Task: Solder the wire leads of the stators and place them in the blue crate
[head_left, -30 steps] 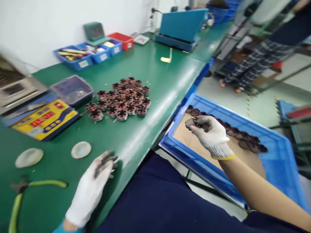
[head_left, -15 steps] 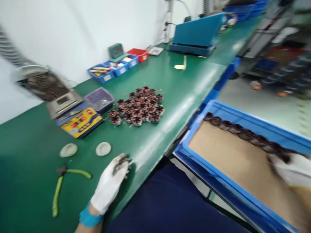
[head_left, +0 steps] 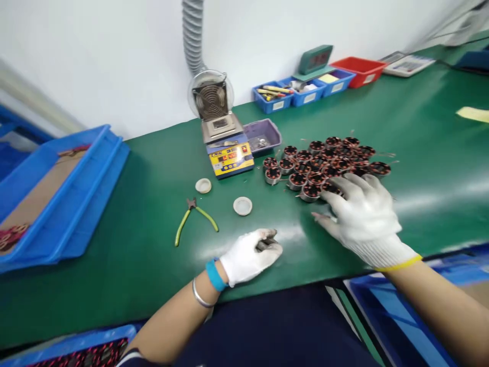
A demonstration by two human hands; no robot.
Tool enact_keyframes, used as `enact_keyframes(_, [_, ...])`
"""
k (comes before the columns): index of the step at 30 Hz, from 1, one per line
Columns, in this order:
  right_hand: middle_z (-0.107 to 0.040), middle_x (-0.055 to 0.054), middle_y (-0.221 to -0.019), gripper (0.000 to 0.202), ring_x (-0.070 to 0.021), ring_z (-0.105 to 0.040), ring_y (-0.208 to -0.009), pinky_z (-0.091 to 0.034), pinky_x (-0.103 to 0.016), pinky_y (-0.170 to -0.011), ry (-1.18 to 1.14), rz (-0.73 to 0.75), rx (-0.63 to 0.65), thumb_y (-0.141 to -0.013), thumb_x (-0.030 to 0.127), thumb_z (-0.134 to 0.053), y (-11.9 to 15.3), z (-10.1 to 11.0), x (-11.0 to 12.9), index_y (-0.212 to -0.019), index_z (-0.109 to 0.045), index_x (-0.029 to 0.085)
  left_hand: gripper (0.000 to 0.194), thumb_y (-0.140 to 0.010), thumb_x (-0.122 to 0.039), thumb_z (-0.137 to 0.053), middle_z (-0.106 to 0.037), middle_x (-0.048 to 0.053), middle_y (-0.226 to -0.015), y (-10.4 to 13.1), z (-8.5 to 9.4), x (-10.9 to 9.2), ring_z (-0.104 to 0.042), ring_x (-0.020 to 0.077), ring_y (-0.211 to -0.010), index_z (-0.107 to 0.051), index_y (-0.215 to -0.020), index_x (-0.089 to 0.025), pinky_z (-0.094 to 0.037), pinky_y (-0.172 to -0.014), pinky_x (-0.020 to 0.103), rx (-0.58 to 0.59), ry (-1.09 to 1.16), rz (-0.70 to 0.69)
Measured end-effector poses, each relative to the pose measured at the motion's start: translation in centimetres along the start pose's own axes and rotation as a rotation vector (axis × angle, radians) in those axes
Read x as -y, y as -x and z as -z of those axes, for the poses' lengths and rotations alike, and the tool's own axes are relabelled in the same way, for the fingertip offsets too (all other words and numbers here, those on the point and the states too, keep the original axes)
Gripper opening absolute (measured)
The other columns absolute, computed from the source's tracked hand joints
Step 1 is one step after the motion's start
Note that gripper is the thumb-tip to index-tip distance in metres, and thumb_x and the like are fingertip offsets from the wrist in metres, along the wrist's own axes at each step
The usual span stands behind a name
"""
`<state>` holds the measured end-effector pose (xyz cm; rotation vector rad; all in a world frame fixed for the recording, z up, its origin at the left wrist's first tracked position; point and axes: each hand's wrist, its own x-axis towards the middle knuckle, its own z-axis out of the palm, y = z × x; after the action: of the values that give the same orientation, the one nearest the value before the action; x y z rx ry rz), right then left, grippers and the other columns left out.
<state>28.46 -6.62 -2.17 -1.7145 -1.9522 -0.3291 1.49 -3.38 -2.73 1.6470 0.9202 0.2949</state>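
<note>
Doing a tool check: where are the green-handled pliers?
Head view: the pliers lie on the bench, left of centre, below the left white dish and up-left of the left hand.

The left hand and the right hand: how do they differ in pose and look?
The left hand is half curled; the right hand is spread over the copper-wound parts. The left hand has a blue wristband; the right hand has yellow glove trim. Both are gloved in white.

A white wall (head_left: 133, 61) backs the green workbench (head_left: 153, 188).
</note>
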Motion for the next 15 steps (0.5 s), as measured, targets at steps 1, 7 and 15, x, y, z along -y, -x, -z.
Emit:
enact_keyframes(1, [-0.061,-0.018,-0.117,0.02,-0.0443,-0.049,-0.12,-0.031,-0.065,-0.103,0.041,0.039,0.032,-0.067,0.033,-0.071,-1.4,-1.1,0.6,-0.079,-0.063,0.02,0.055,-0.079,-0.043,-0.06,-0.069,0.01,-0.1,0.0,0.1,0.0,-0.061,0.0187,-0.085,-0.059,-0.123,-0.009,-0.05,-0.082,0.032,-0.005,0.015,0.012])
enact_keyframes(7, [-0.064,-0.02,-0.105,0.02,-0.0435,-0.05,-0.118,-0.031,-0.065,-0.101,0.135,0.045,0.029,-0.079,0.034,-0.059,-3.0,-3.8,0.3,-0.067,-0.053,0.019,0.053,-0.081,-0.039,-0.06,-0.066,0.011,-0.1,-0.2,0.1,-0.1,-0.058,0.014,-0.075,-0.057,-0.125,-0.009,-0.048,-0.065,0.026,0.02,0.273,0.127])
enact_keyframes(15, [-0.065,-0.009,-0.109,0.011,-0.0363,-0.052,-0.121,-0.05,-0.057,-0.088,-0.369,0.322,0.051,-0.081,0.036,-0.06,-2.1,-2.3,5.9,-0.078,-0.056,0.026,0.057,-0.089,-0.059,-0.036,-0.067,0.014,-0.1,-0.3,0.1,-1.0,-0.064,0.0169,-0.059,-0.055,-0.119,-0.015,-0.047,-0.047,0.027,0.038,0.771,0.327])
